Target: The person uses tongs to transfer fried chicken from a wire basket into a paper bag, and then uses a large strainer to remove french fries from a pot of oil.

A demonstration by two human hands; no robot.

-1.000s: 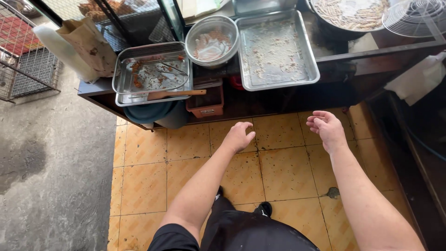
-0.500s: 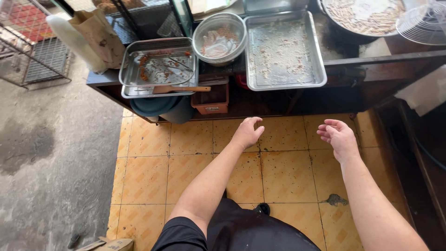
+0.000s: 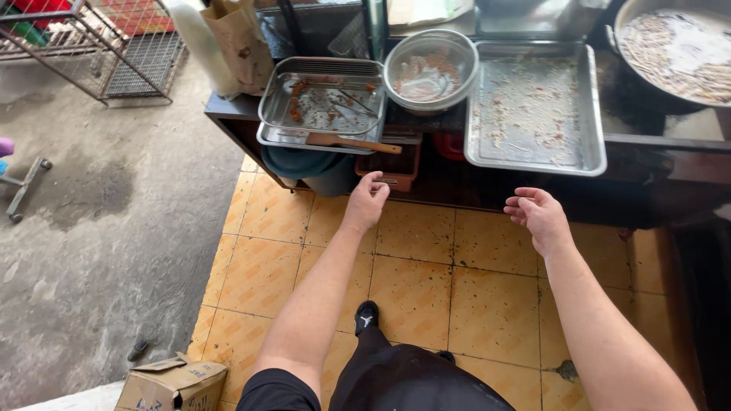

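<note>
Both hands reached toward the counter, holding nothing.

The left hand [image 3: 367, 199] hung loosely curled just below the small steel tray [image 3: 323, 103] with its wooden-handled tool [image 3: 352, 142]; the right hand [image 3: 537, 217], fingers apart, hovered under the large tray [image 3: 533, 110].

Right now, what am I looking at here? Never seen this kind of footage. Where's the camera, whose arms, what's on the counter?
One picture, taken by a camera worn on a person's head, looking down. The two bare arms are that person's own. The left hand reaches toward the counter edge, below a small metal tray with a wooden-handled tool across its front. The right hand hangs open in the air below a large metal tray flecked with crumbs. Between the trays sits a metal bowl; a big pan is at far right. Both hands are empty. Below is a yellow tiled floor.
</note>
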